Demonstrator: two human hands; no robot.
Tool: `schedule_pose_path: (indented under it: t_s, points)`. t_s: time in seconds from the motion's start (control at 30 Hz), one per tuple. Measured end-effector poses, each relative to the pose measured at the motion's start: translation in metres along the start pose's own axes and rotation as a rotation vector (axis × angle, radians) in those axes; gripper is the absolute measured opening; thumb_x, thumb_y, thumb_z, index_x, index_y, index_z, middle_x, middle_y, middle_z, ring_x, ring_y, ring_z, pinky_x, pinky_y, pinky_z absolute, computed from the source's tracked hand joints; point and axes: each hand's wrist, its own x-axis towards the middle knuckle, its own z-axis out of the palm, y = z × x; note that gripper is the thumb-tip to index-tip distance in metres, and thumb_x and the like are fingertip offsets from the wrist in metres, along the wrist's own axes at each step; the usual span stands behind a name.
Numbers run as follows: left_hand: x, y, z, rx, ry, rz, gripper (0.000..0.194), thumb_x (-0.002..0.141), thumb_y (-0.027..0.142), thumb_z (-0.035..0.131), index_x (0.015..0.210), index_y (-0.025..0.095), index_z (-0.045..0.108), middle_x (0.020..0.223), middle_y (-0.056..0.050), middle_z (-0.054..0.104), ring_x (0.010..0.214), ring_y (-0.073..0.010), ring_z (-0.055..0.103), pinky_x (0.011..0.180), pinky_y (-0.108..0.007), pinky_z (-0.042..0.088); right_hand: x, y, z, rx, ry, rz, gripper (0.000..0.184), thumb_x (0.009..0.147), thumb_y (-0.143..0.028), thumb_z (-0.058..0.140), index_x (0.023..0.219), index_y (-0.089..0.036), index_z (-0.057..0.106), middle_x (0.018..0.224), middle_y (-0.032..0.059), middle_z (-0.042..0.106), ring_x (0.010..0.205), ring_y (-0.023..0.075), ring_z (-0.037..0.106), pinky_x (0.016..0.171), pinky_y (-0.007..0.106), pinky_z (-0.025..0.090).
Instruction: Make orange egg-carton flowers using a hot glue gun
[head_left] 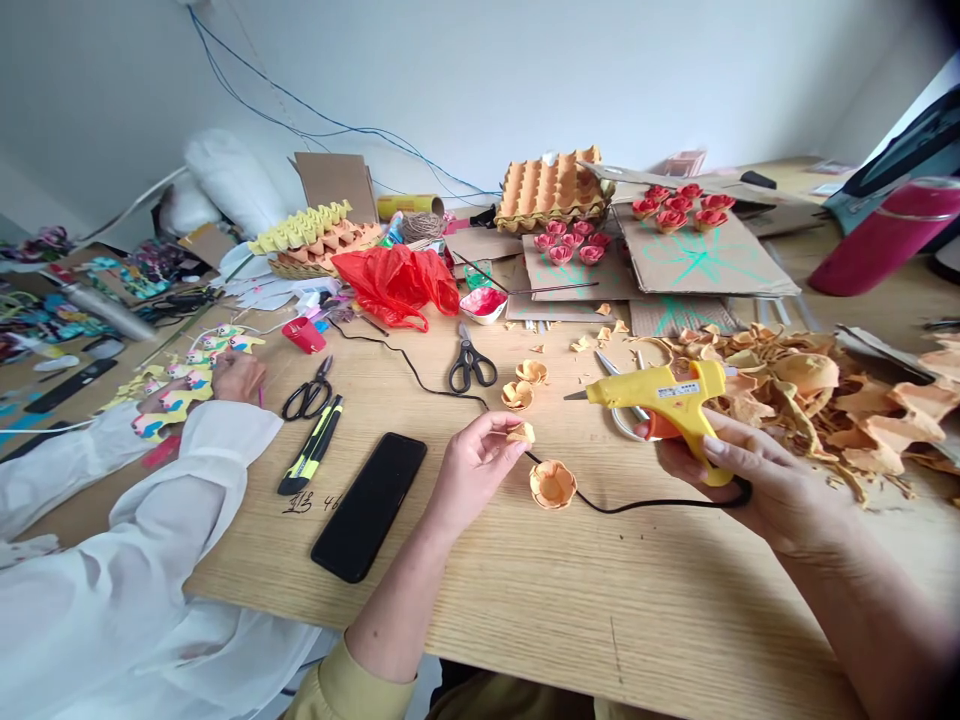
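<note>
Small orange piece point(521, 433): held above the wooden table point(562, 600), just behind and to the left of the open orange cup flower point(553, 485), which sits on the tabletop. Two further orange blossoms point(517, 396) lie behind the piece. The black cord point(645, 503) runs from the yellow glue gun point(679, 395), passes close behind the cup flower and continues past the left hand toward the back of the table. A metal tool point(622, 422) lies partly hidden beneath the gun.

Left of centre: a black phone point(369, 507), a yellow-and-black utility knife point(313, 445) and black-handled scissors point(306, 400); a second pair of scissors point(471, 368) lies farther back, near a bowl of red paint point(484, 303) and a red plastic bag point(397, 282). Rear: stacked egg trays point(551, 192) and cardboard sheets point(705, 255) bearing red flowers point(675, 204). Right: a heap of orange scraps point(810, 390), with a magenta bottle point(885, 235) beyond. At far left, another person's hand point(238, 375), white-sleeved, rests by painted pieces point(196, 385).

Left hand point(469, 470): thumb and fingertips pinched together on the small orange piece. Right hand point(772, 490): closed around the gun's handle, thumb along its near side; the fingers on the far side are partly hidden, and whether one presses the trigger cannot be told.
</note>
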Motion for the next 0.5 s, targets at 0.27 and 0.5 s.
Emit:
schedule_pose_path:
  t_s: [0.27,0.5]
  points:
    - [-0.0024,-0.0035,0.0028,-0.274,-0.104,-0.122,0.038,0.078,0.039,0.084,0.107,0.017,0.072,0.096,-0.007,0.075,0.090,-0.0188,0.073,0.080,-0.029,0.056,-0.0055,0.0051,-0.0006,-0.112,-0.106,-0.038,0.041,0.091,-0.058,0.056,0.102,-0.022,0.071,0.066,0.0027,0.053,0.057,0.0177,0.040,0.053,0.033,0.030]
    - [-0.0023,-0.0032,0.0018,-0.406,-0.116,-0.152,0.040,0.078,0.042,0.085,0.108,0.018,0.074,0.106,-0.007,0.074,0.089,-0.0163,0.072,0.077,-0.026,0.053,-0.0063,0.0088,0.0045,-0.198,0.056,-0.050,0.045,0.094,-0.059,0.051,0.084,-0.021,0.071,0.059,0.0047,0.056,0.055,0.0204,0.045,0.055,0.038,0.039]
